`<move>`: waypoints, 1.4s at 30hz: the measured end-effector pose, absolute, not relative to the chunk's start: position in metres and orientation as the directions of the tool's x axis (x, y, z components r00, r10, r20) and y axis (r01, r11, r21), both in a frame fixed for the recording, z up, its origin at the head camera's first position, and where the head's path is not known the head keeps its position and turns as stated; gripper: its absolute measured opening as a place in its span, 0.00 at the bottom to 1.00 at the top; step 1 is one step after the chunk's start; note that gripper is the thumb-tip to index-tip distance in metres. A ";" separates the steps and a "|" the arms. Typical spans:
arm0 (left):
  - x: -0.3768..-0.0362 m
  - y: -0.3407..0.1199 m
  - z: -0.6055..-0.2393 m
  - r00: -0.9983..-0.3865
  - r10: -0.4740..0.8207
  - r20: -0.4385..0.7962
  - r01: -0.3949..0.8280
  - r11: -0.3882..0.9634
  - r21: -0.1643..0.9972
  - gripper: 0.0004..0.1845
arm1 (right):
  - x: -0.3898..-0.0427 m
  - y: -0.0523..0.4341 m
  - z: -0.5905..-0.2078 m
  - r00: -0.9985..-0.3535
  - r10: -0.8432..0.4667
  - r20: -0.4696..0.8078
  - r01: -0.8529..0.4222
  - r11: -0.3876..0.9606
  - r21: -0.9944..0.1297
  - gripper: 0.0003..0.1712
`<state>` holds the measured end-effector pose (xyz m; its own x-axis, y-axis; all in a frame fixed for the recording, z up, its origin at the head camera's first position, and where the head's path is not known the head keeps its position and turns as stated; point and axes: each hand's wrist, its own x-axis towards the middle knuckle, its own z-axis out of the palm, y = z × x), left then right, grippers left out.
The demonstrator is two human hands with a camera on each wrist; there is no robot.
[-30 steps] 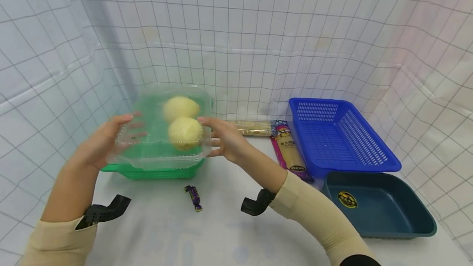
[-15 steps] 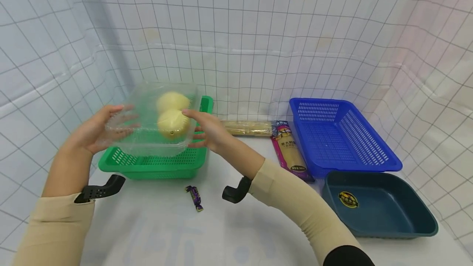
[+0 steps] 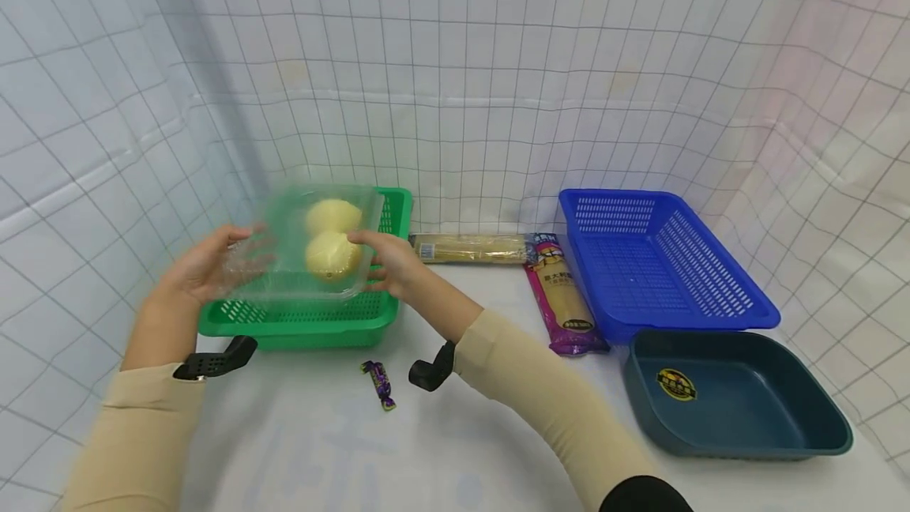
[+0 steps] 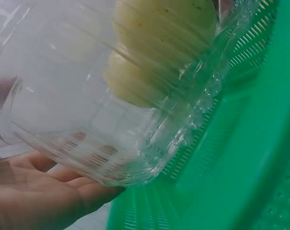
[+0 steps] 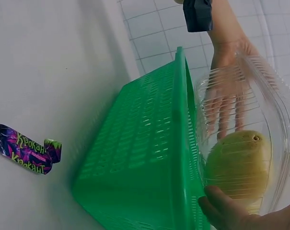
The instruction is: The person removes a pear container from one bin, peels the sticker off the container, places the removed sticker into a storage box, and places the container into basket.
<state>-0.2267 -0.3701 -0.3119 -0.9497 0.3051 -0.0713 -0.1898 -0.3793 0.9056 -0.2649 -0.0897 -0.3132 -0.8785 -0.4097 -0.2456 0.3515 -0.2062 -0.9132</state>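
A clear plastic clamshell box with two round yellow fruits inside is held over the green basket in the head view. My left hand grips its left side; in the left wrist view the fingers lie beneath the box's corner. On the other side my right hand holds the box's right edge, thumb on top and fingers lower down. Through the ribbed plastic, the right wrist view shows one fruit close to the right hand, beside the basket's rim.
A purple wrapped candy lies in front of the green basket. Behind and right are two packs of noodles, one lying crosswise and one purple-edged. A blue basket and a dark teal tray stand at the right.
Both hands have carried the box to the left over the green basket, first rising, then coming lower. The right forearm has swung left with it. The candy stays put.
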 end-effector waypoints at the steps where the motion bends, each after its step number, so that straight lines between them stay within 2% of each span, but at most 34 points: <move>1: -0.228 -0.372 -0.316 -0.947 0.313 -0.065 -0.186 -0.372 0.909 0.16 | -0.266 -0.092 -0.316 -0.879 -0.402 -0.255 0.358 -0.204 -0.911 0.43; 6: -0.233 -0.382 -0.332 -0.947 0.315 -0.067 -0.166 -0.300 0.939 0.16 | -0.269 -0.105 -0.329 -0.890 -0.363 -0.276 0.368 -0.215 -0.905 0.39; 10: -0.237 -0.390 -0.341 -0.939 0.322 -0.120 -0.194 -0.207 0.959 0.14 | -0.271 -0.115 -0.338 -0.902 -0.323 -0.286 0.359 -0.192 -0.913 0.34; 16: -0.243 -0.394 -0.351 -0.924 0.336 -0.183 -0.206 -0.034 0.978 0.34 | -0.270 -0.123 -0.344 -0.897 -0.301 -0.324 0.388 -0.187 -0.902 0.27; 18: -0.245 -0.394 -0.353 -0.923 0.341 -0.176 -0.187 0.002 0.982 0.36 | -0.271 -0.124 -0.343 -0.893 -0.302 -0.335 0.402 -0.199 -0.894 0.26; 20: -0.248 -0.394 -0.355 -0.920 0.355 -0.164 -0.180 -0.011 0.984 0.37 | -0.272 -0.124 -0.343 -0.892 -0.291 -0.345 0.409 -0.198 -0.891 0.22; 25: -0.253 -0.391 -0.356 -0.913 0.378 -0.156 -0.201 -0.082 0.976 0.39 | -0.275 -0.122 -0.341 -0.892 -0.267 -0.365 0.418 -0.183 -0.890 0.22; 32: -0.257 -0.385 -0.355 -0.899 0.389 -0.204 -0.231 -0.025 0.973 0.38 | -0.280 -0.122 -0.342 -0.891 -0.245 -0.382 0.427 -0.163 -0.890 0.24; 34: -0.258 -0.384 -0.355 -0.896 0.390 -0.211 -0.228 0.002 0.974 0.38 | -0.285 -0.126 -0.348 -0.895 -0.226 -0.385 0.422 -0.144 -0.895 0.27; 40: -0.258 -0.381 -0.356 -0.903 0.364 -0.229 -0.217 0.075 0.973 0.36 | -0.352 -0.153 -0.418 -0.893 -0.224 -0.389 0.418 -0.098 -0.903 0.27; 42: -0.258 -0.380 -0.356 -0.905 0.352 -0.239 -0.217 0.101 0.971 0.36 | -0.354 -0.152 -0.419 -0.888 -0.233 -0.396 0.424 -0.086 -0.901 0.27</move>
<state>-0.2585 -0.3800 -0.3559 -0.9049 0.3522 -0.2391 -0.2174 0.1006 0.9709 -0.3544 -0.1524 -0.4192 -0.8882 -0.2329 -0.3961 0.4245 -0.0858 -0.9014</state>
